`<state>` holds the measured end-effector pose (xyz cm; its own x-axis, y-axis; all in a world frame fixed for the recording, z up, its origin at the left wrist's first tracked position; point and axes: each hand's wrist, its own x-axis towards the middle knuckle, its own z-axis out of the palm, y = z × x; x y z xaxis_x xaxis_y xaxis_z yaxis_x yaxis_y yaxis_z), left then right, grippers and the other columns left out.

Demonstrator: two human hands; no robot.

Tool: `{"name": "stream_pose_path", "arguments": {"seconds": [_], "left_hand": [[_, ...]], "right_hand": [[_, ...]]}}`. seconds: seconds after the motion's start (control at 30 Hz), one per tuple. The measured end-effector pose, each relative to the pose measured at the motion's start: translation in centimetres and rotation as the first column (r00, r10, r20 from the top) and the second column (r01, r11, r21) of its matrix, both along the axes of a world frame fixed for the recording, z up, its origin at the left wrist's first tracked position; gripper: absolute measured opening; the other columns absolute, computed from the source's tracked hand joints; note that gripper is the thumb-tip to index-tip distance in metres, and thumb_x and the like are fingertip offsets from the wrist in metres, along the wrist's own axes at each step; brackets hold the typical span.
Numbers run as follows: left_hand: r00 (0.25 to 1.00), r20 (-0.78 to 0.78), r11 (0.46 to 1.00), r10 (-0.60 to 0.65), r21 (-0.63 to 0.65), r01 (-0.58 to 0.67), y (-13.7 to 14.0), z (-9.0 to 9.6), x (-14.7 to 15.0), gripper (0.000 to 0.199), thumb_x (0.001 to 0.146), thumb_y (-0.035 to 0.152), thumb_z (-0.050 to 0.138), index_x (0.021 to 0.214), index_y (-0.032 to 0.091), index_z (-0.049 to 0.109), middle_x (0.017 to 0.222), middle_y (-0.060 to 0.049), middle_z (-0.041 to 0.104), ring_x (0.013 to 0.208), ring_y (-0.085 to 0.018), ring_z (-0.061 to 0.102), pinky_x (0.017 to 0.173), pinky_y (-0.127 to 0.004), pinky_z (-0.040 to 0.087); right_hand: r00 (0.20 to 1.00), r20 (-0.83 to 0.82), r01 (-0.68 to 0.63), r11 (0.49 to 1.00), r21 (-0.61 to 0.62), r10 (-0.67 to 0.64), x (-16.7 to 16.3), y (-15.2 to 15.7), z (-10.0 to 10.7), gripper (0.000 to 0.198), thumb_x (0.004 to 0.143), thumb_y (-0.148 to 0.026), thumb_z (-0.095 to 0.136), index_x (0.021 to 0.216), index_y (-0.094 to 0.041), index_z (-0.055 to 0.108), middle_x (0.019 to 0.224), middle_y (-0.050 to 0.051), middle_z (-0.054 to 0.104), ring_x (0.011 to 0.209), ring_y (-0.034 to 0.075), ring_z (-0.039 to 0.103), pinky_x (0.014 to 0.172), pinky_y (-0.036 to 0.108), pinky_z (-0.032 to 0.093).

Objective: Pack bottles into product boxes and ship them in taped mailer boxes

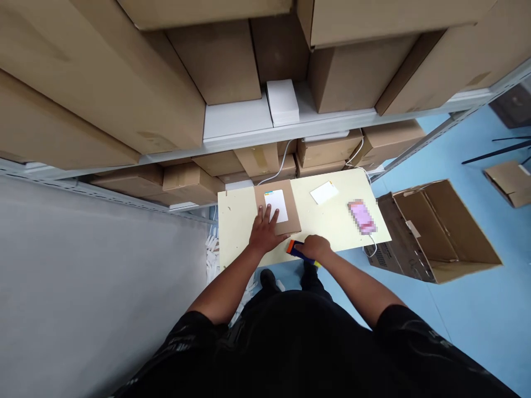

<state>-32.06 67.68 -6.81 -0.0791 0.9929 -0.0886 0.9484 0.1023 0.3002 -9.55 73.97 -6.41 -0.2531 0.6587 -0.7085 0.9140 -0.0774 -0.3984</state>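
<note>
A flat cardboard box (pixel 293 213) lies on the pale yellow tabletop (pixel 236 232), with a white label or card (pixel 277 205) on its upper face. My left hand (pixel 265 229) rests on the box's near left part, fingers spread, the fingertips over the white label. Close to the table's front edge, my right hand (pixel 316 247) is closed around a dark blue hand tool (pixel 299 251) with an orange front end and a yellow tail. The tool's orange end points left, just below the box's near edge. Its exact kind cannot be made out.
On the tabletop are a white card (pixel 324 192) and a pixelated pink phone-like object (pixel 362 216) with a white cable. An open cardboard carton (pixel 448 232) stands on the floor at right. Shelves (pixel 240 138) of cardboard boxes rise behind. Paper scraps (pixel 212 257) lie at left.
</note>
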Motion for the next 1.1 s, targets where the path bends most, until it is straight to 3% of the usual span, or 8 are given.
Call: {"name": "stream_pose_path", "arguments": {"seconds": [0.17,0.4,0.57,0.63,0.73,0.83,0.93,1.1], "left_hand": [[0.999,0.041,1.0,-0.003,-0.025,0.004,0.1,0.6,0.0,0.098,0.091,0.074,0.057,0.165,0.016,0.03,0.176,-0.017,0.01,0.161,-0.043,-0.005,0.129,-0.058,0.015],[0.982,0.043,0.973,0.183,-0.151,-0.175,-1.4,2.1,3.7,0.079,0.098,0.057,0.053,0.162,0.015,0.037,0.175,-0.016,0.017,0.161,-0.045,0.006,0.125,-0.055,0.028],[0.97,0.058,0.957,0.238,-0.183,-0.224,-0.5,4.7,1.4,0.053,0.097,0.05,0.056,0.138,0.018,0.064,0.153,-0.014,0.056,0.145,-0.034,0.047,0.118,-0.041,0.041],[0.958,0.049,0.952,0.281,-0.139,-0.272,1.5,5.8,-1.2,0.046,0.098,0.043,0.054,0.135,0.019,0.066,0.143,-0.013,0.064,0.134,-0.03,0.057,0.115,-0.039,0.043],[0.949,0.059,0.947,0.309,-0.11,-0.302,5.5,6.7,-4.9,0.05,0.097,0.041,0.054,0.141,0.018,0.061,0.146,-0.014,0.062,0.139,-0.03,0.053,0.119,-0.038,0.036],[0.936,0.121,0.929,0.331,-0.217,-0.3,7.6,6.2,-6.4,0.049,0.098,0.044,0.052,0.14,0.018,0.059,0.14,-0.014,0.066,0.133,-0.027,0.058,0.112,-0.035,0.042],[0.923,0.109,0.909,0.37,-0.246,-0.336,5.1,5.0,-6.0,0.045,0.098,0.047,0.05,0.126,0.014,0.063,0.129,-0.02,0.069,0.124,-0.031,0.063,0.102,-0.039,0.048],[0.822,0.247,0.847,0.513,-0.299,-0.439,-3.3,3.1,-6.7,0.046,0.099,0.06,0.044,0.104,0.019,0.065,0.112,-0.019,0.073,0.108,-0.033,0.069,0.088,-0.042,0.052]], "right_hand": [[0.98,0.172,-0.125,0.977,0.17,0.095,4.3,-2.5,1.7,0.048,0.099,-0.054,0.048,0.089,-0.018,0.078,0.094,0.017,0.077,0.09,0.03,0.072,0.075,0.036,0.045],[0.92,0.32,-0.372,0.761,0.532,0.226,8.6,1.9,-1.0,0.038,0.102,-0.04,0.047,0.106,-0.014,0.075,0.103,0.021,0.074,0.106,0.034,0.064,0.091,0.044,0.038],[0.961,0.131,-0.272,0.732,0.624,0.245,9.2,2.7,-1.1,0.034,0.097,-0.038,0.055,0.119,-0.016,0.071,0.12,0.02,0.071,0.119,0.037,0.058,0.098,0.047,0.039],[0.97,-0.076,-0.157,0.833,0.53,0.231,9.4,2.0,-0.3,0.036,0.097,-0.044,0.054,0.117,-0.019,0.072,0.12,0.017,0.071,0.116,0.035,0.062,0.096,0.044,0.044],[0.925,-0.378,0.011,0.998,-0.055,-0.031,7.6,0.5,0.4,0.048,0.097,-0.062,0.049,0.105,-0.021,0.071,0.108,0.014,0.074,0.093,0.029,0.07,0.082,0.038,0.053],[0.805,-0.398,0.206,0.836,-0.508,-0.44,3.6,-0.2,0.3,0.06,0.095,-0.073,0.043,0.111,-0.02,0.065,0.117,0.015,0.072,0.084,0.024,0.073,0.072,0.036,0.058],[0.729,-0.385,0.378,0.802,-0.463,-0.566,0.2,0.7,0.0,0.065,0.094,-0.078,0.036,0.104,-0.02,0.061,0.112,0.017,0.071,0.079,0.021,0.072,0.066,0.032,0.058],[0.903,-0.334,0.287,0.958,0.003,-0.27,-2.5,4.1,0.8,0.071,0.097,-0.076,0.023,0.101,-0.018,0.064,0.094,0.013,0.074,0.073,0.021,0.069,0.065,0.031,0.055]]}}
